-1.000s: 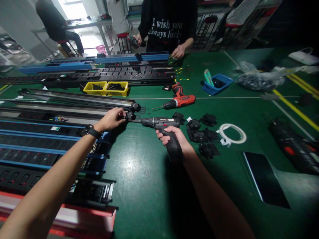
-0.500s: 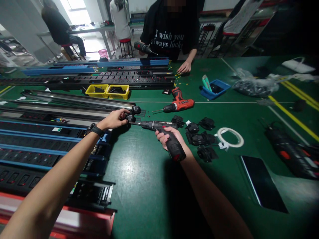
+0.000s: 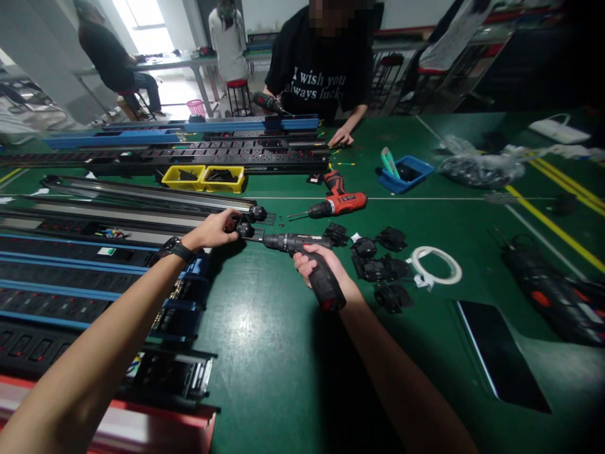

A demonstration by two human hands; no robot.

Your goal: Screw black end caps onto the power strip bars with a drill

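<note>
One black pistol-shaped drill (image 3: pixel 323 285) is clenched in our right hand (image 3: pixel 334 262); leftward, our left hand (image 3: pixel 215 230) grasps a black domed fitting (image 3: pixel 245 229).

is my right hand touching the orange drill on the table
Apart. The head view shows green tabletop between the orange drill and your right hand, which grips a black drill.

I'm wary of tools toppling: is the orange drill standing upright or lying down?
The orange drill lies on its side: its handle stretches flat along the green table.
</note>
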